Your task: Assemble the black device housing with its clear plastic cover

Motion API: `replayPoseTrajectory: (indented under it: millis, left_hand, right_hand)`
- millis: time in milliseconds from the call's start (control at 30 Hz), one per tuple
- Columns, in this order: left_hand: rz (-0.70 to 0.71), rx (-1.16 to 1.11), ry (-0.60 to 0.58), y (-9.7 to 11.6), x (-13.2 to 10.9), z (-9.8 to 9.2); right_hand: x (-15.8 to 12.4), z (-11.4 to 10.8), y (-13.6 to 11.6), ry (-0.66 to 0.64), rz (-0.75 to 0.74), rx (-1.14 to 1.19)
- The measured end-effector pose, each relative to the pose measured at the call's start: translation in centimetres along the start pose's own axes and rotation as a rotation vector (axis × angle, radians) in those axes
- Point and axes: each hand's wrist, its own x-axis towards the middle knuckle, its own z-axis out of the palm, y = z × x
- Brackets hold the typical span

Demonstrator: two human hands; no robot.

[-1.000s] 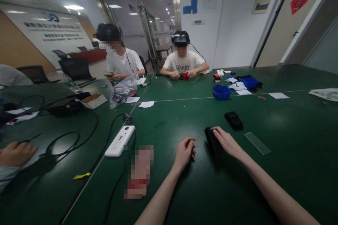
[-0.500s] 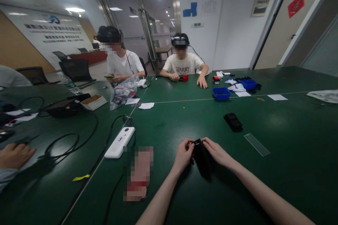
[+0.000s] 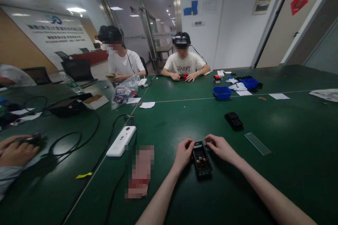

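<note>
In front of me a black rectangular plastic case (image 3: 198, 169) sits at a tilt, its hollow inner side facing up. Small gold-coloured metal parts (image 3: 202, 160) show inside it. My left hand (image 3: 184, 153) pinches the case's upper left edge between thumb and fingers. By the upper right corner, my right hand (image 3: 220, 148) has its fingers bent and thumb apart, with nothing seen in them; whether the fingertips touch the case is hard to tell. Farther off to the right lie another black case-like piece (image 3: 233, 121) and a clear flat strip (image 3: 257, 143).
A white power bank-like device marked 5 (image 3: 121, 141) and a blurred-out pinkish object (image 3: 142, 168) lie left of my arms. Black cables (image 3: 74, 137) cross the left side, beside a co-worker's hands (image 3: 19, 151). Blue trays (image 3: 222, 93) stand farther back; two people sit opposite.
The black case has turned from its dark outer side to its hollow side with metal parts. My right hand has moved slightly off its edge. The person opposite brought both hands to the red object.
</note>
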Motion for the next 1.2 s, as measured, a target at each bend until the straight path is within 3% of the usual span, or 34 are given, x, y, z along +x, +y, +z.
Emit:
replayPoseTrajectory:
  millis: [100,233,367,500,700,967,1067,1200]
  left_hand:
    - [-0.002,0.026,0.005,0.0,0.0,0.0]
    - [-0.015,0.036,0.013,0.0,0.1,-0.1]
    - [-0.029,0.016,0.03,-0.1,0.1,-0.1]
    - [-0.039,-0.005,0.031,-0.2,0.2,-0.1]
    - [-0.032,0.013,0.039,-0.3,0.2,-0.1]
    - [-0.007,0.048,0.04,-0.2,0.3,-0.1]
    - [0.012,0.081,0.049,-0.1,0.3,-0.2]
    - [0.006,0.072,0.036,0.0,0.2,-0.2]
  right_hand:
    - [-0.2,-2.4,0.6,0.117,0.135,-0.334]
    - [-0.8,-5.8,2.7,0.173,0.448,-0.689]
    - [-1.9,-8.2,5.4,0.18,0.667,-0.751]
    - [-2.3,-8.7,7.1,0.086,0.779,-0.671]
    - [-1.4,-6.0,6.6,0.084,0.62,-0.629]
    - [-0.5,-0.2,0.7,0.051,0.176,-0.611]
    - [-0.4,1.1,-0.6,-0.003,0.115,-0.552]
    - [-0.3,1.1,-0.6,-0.008,0.097,-0.347]
